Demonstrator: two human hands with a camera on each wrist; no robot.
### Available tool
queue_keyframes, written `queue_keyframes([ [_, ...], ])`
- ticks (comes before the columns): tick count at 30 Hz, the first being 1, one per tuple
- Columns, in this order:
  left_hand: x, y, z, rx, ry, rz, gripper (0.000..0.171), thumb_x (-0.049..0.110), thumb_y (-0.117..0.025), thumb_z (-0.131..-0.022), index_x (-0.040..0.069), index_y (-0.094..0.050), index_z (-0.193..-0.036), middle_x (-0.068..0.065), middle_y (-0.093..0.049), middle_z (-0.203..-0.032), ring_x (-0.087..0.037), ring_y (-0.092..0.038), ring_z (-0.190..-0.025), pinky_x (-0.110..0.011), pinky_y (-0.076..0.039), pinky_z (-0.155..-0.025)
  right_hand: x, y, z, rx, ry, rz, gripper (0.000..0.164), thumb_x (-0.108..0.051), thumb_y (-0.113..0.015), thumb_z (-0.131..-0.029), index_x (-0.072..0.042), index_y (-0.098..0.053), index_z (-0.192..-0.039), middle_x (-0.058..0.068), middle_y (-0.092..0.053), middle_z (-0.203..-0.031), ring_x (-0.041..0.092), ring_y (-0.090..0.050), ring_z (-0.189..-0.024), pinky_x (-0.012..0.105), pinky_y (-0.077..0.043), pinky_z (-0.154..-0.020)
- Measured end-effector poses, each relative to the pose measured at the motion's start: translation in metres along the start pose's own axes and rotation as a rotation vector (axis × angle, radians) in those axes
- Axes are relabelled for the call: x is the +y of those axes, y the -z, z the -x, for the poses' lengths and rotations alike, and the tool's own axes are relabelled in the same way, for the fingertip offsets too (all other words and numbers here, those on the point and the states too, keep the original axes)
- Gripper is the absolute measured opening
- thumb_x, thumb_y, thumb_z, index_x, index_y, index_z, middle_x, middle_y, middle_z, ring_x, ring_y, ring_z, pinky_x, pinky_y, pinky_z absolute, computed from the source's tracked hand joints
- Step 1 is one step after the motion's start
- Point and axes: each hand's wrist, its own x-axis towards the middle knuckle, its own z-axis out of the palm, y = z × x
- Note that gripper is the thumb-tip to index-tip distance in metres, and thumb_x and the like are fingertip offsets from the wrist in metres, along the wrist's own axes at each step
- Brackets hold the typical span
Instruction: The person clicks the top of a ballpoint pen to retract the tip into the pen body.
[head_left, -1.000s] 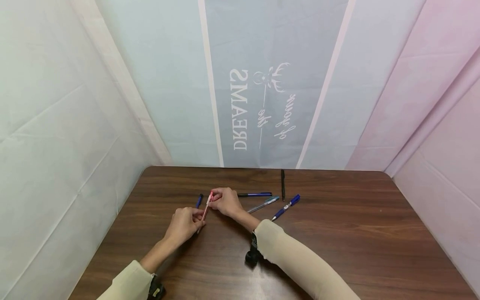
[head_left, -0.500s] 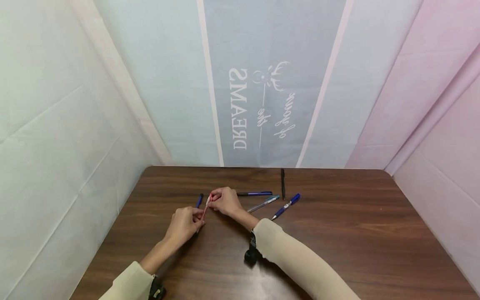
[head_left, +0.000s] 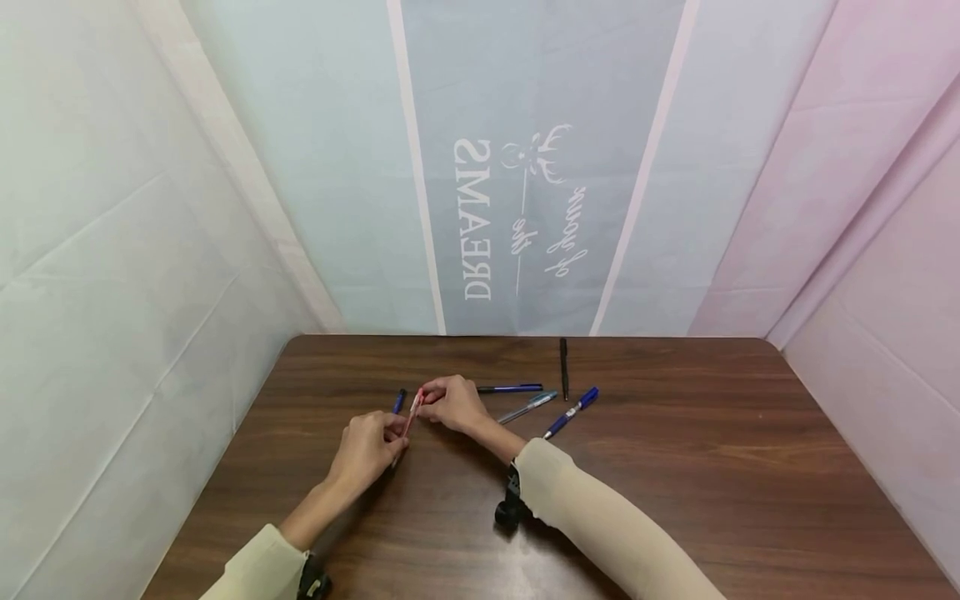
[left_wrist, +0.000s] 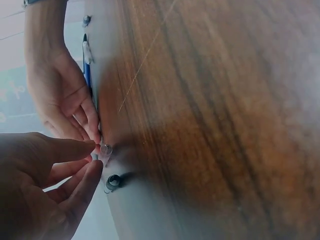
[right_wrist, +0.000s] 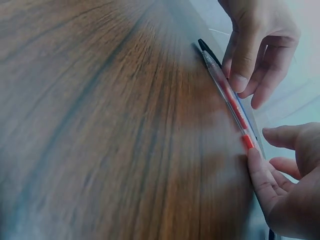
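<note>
At the far left, a pale cloth wall (head_left: 120,233) stood beside the brown wooden table (head_left: 720,492). A cream left sleeve (head_left: 258,562) came in from the bottom, and beyond its cuff the left hand (head_left: 365,450) pinched the near part of a red pen (head_left: 412,415) between thumb and fingertips, the fingers bent. Just beside the red pen, partly hidden by that hand, lay a blue pen (head_left: 398,402) with a black end. The red pen, clear-barrelled with red inside, was between the two hands, slanting away from the person with its red end farthest off; whether it touched the tabletop could not be told. At that red end was the right hand (head_left: 455,404), its fingers curved and its thumb and fingertips pinching the pen. Immediately past the knuckles a black-and-blue pen (head_left: 519,388) lay crosswise, and below it a clear pen (head_left: 528,406) with a teal cap slanted, its lower end near the right wrist. The right sleeve (head_left: 600,517) ran down toward the bottom edge. Next came a black pen (head_left: 564,369), pointing toward the table's back edge, then a dark blue pen (head_left: 572,412), slanted with its capped end up and to the right.
</note>
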Motion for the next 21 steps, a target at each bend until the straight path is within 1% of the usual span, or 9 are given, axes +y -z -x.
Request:
queue_keyframes([
  [4,0.001,0.0,-0.001,0.024,-0.011,-0.007,0.025,-0.005,-0.09,-0.078,0.0,-0.081,-0.1,-0.003,-0.075,-0.082,-0.009,-0.071,-0.071,-0.025,-0.059,-0.061,0.0,0.006,0.006,-0.013,-0.002,0.004,0.038,-0.01,-0.088,-0.087,0.0,-0.077,-0.122,0.01,-0.08,-0.098,0.013,-0.075,-0.07,0.025,-0.061,-0.061],
  [8,0.003,0.0,-0.004,0.024,-0.017,-0.004,0.027,-0.004,-0.09,-0.078,0.001,-0.08,-0.104,-0.005,-0.076,-0.085,-0.011,-0.071,-0.072,-0.026,-0.06,-0.061,-0.001,0.014,0.012,-0.024,0.014,-0.002,0.04,-0.011,-0.087,-0.088,0.002,-0.075,-0.124,0.014,-0.079,-0.105,0.015,-0.077,-0.075,0.026,-0.062,-0.062],
  [10,0.005,-0.001,-0.007,0.021,-0.027,-0.006,0.028,-0.003,-0.091,-0.079,0.0,-0.08,-0.104,-0.006,-0.076,-0.085,-0.012,-0.071,-0.073,-0.027,-0.06,-0.063,-0.001,0.02,0.014,-0.029,0.021,0.005,0.041,-0.012,-0.086,-0.089,0.002,-0.074,-0.126,0.014,-0.079,-0.107,0.016,-0.078,-0.076,0.026,-0.062,-0.062],
  [15,0.01,-0.003,-0.014,0.024,-0.046,-0.024,0.027,-0.001,-0.092,-0.079,0.0,-0.079,-0.102,-0.006,-0.075,-0.085,-0.014,-0.07,-0.075,-0.033,-0.061,-0.068,-0.002,0.038,0.021,-0.032,0.052,0.058,0.042,-0.016,-0.085,-0.092,0.001,-0.073,-0.129,0.012,-0.079,-0.11,0.013,-0.076,-0.082,0.025,-0.06,-0.063],
  [19,0.014,-0.004,-0.021,0.015,-0.048,-0.01,0.028,0.002,-0.092,-0.08,0.0,-0.079,-0.105,-0.008,-0.076,-0.09,-0.015,-0.07,-0.078,-0.036,-0.062,-0.071,-0.004,0.052,0.028,-0.034,0.083,0.104,0.043,-0.019,-0.083,-0.094,-0.002,-0.073,-0.131,0.01,-0.079,-0.113,0.012,-0.075,-0.088,0.024,-0.059,-0.065],
  [21,0.016,-0.004,-0.024,0.014,-0.053,-0.003,0.028,0.003,-0.092,-0.08,0.0,-0.079,-0.104,-0.008,-0.076,-0.091,-0.015,-0.07,-0.079,-0.037,-0.062,-0.072,-0.005,0.058,0.03,-0.034,0.1,0.126,0.043,-0.019,-0.083,-0.094,-0.002,-0.073,-0.132,0.01,-0.079,-0.114,0.014,-0.075,-0.091,0.025,-0.06,-0.069],
])
